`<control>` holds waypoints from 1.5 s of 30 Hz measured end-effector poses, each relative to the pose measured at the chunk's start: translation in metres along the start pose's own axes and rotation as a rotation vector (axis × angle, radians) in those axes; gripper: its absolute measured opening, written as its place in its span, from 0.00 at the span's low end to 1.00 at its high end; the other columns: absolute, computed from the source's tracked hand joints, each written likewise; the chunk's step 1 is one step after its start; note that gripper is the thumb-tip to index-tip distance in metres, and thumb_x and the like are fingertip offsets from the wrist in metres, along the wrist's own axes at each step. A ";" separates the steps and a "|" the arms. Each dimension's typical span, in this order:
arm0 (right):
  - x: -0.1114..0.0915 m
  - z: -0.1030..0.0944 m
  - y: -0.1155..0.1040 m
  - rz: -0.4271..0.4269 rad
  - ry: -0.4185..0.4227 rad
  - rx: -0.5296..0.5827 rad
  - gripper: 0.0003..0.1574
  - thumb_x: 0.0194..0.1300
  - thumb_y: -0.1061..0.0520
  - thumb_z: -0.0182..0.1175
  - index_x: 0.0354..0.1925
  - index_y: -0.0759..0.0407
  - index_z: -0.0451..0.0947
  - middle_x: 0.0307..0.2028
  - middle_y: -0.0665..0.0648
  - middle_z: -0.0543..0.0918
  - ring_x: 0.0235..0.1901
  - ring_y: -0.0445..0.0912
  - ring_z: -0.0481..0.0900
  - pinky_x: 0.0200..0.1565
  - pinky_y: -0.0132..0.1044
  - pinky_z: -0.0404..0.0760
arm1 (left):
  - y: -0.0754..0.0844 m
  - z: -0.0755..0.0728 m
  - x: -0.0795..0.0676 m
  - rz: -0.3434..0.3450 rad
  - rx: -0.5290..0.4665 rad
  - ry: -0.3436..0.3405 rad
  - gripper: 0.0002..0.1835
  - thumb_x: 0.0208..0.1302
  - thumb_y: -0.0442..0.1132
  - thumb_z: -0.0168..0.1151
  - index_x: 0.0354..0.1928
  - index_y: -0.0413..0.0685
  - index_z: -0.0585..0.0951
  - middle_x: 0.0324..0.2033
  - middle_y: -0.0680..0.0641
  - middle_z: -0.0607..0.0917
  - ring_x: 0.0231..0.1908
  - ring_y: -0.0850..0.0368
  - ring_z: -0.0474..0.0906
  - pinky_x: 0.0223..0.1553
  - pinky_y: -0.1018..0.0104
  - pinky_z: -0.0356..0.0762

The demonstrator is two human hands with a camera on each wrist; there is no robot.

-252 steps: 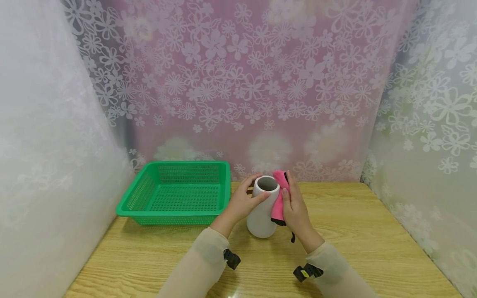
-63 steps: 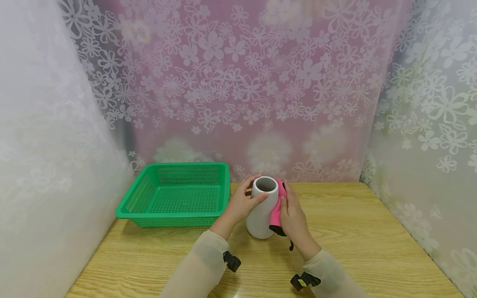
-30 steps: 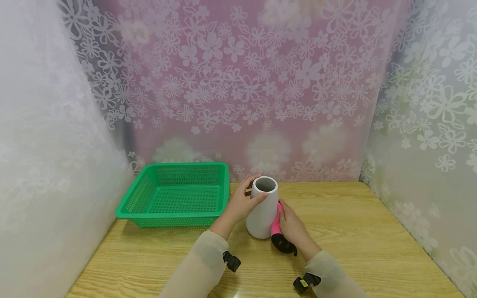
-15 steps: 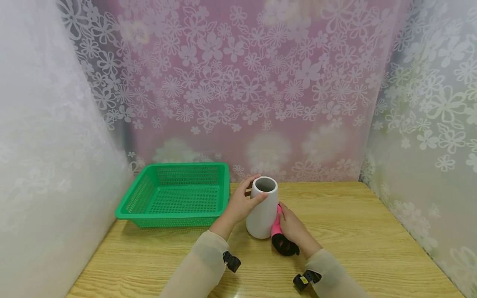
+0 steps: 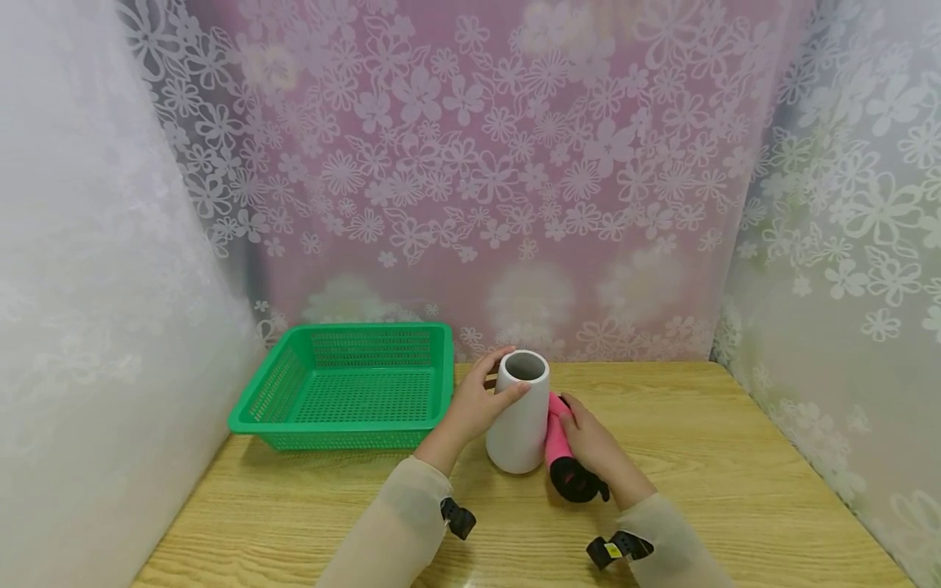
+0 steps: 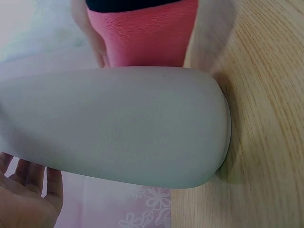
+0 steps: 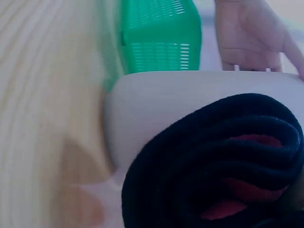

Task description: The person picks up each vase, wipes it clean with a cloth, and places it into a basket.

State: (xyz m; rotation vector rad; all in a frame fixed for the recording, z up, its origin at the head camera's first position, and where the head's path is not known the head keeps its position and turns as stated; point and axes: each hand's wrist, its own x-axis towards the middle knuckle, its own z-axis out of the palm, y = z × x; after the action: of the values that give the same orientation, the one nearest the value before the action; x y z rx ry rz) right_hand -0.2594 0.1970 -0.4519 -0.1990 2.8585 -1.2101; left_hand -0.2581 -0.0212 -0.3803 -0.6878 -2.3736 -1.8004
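A white vase (image 5: 518,433), its mouth at the top, stands upright on the wooden table. My left hand (image 5: 474,404) grips it just below the rim, thumb on the near side and fingers round the far side. To the right of the vase, my right hand (image 5: 594,445) holds a folded pink cloth (image 5: 557,437) with black edging, low beside the wall. In the right wrist view the cloth's rolled black edge (image 7: 199,147) covers part of the vase. From the left wrist, the pink cloth (image 6: 147,38) shows behind the vase; whether it touches cannot be told.
A green plastic basket (image 5: 345,437) with perforated walls stands on the table (image 5: 662,457) to the left of the vase. Flowered curtains (image 5: 500,163) hang behind the table and at both sides.
Over the earlier frames, my right hand brought the cloth from beside the vase's rim down its right side. In the last half second hand and cloth shifted slightly right. The left hand keeps its grip.
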 end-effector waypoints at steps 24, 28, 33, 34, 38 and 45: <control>-0.030 -0.048 -0.052 -0.199 0.165 0.047 0.36 0.82 0.52 0.39 0.79 0.64 0.45 0.73 0.74 0.56 0.71 0.68 0.56 0.69 0.65 0.56 | -0.044 0.008 0.015 0.000 0.002 0.022 0.34 0.64 0.53 0.69 0.71 0.64 0.70 0.60 0.53 0.76 0.61 0.53 0.74 0.61 0.53 0.74; -0.031 -0.049 -0.056 -0.232 0.193 0.058 0.36 0.82 0.51 0.39 0.79 0.62 0.44 0.74 0.73 0.55 0.71 0.68 0.57 0.68 0.66 0.57 | -0.044 0.008 0.015 0.001 -0.005 0.021 0.34 0.64 0.53 0.69 0.71 0.65 0.70 0.60 0.53 0.76 0.61 0.54 0.73 0.62 0.52 0.73; -0.032 -0.050 -0.062 -0.263 0.212 0.067 0.36 0.82 0.50 0.39 0.80 0.57 0.43 0.74 0.71 0.55 0.70 0.67 0.59 0.67 0.67 0.59 | -0.044 0.008 0.015 -0.013 -0.003 0.022 0.34 0.65 0.50 0.69 0.71 0.64 0.69 0.61 0.51 0.76 0.61 0.52 0.73 0.62 0.52 0.73; -0.032 -0.050 -0.063 -0.269 0.217 0.066 0.36 0.82 0.49 0.39 0.80 0.56 0.43 0.74 0.70 0.55 0.70 0.67 0.59 0.66 0.67 0.60 | -0.043 0.008 0.016 -0.017 -0.003 0.022 0.34 0.66 0.49 0.69 0.72 0.63 0.69 0.61 0.50 0.76 0.61 0.50 0.73 0.62 0.51 0.73; -0.033 -0.050 -0.068 -0.286 0.234 0.060 0.36 0.82 0.49 0.38 0.80 0.54 0.42 0.74 0.70 0.55 0.69 0.67 0.61 0.65 0.66 0.62 | -0.042 0.008 0.016 -0.034 -0.005 0.012 0.34 0.67 0.43 0.68 0.73 0.56 0.67 0.63 0.44 0.75 0.62 0.44 0.73 0.62 0.47 0.73; -0.031 -0.047 -0.075 -0.329 0.312 0.000 0.36 0.82 0.51 0.40 0.81 0.52 0.42 0.72 0.70 0.60 0.64 0.66 0.67 0.59 0.66 0.70 | -0.042 0.008 0.017 -0.028 -0.002 0.012 0.35 0.67 0.43 0.68 0.74 0.54 0.67 0.63 0.44 0.75 0.62 0.45 0.73 0.62 0.47 0.73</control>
State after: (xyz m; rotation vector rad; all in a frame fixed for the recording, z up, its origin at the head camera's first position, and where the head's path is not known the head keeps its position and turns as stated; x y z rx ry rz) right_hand -0.2249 0.1826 -0.3656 -0.5457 3.1857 -1.4057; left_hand -0.2887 -0.0174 -0.4149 -0.6455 -2.3860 -1.8130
